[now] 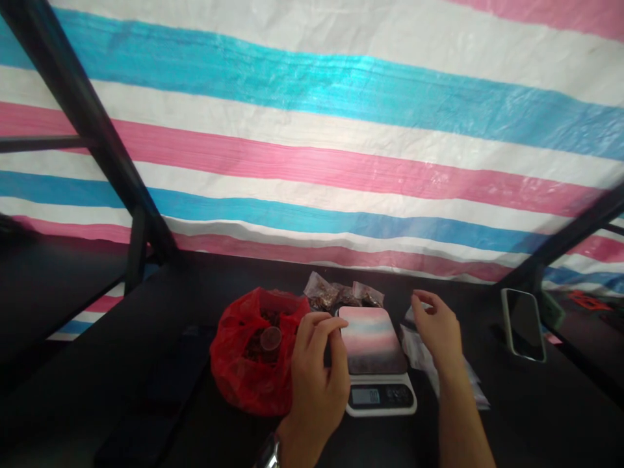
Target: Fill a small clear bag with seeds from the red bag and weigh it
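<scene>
While the left hand (316, 370), fingers curled and empty, is hovering between the red bag (253, 354) and the scale (377, 357), the right hand (439, 328), loosely open, is risking brushing the packets (419, 354) off.

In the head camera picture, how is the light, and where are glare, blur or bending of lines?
Head view: bright striped tarp with sheen on its blue band; the black table is dark, hiding detail; scale platform mirrors the stripes; frame bars lean from wide-angle distortion; left hand and right hand slightly soft.
</scene>
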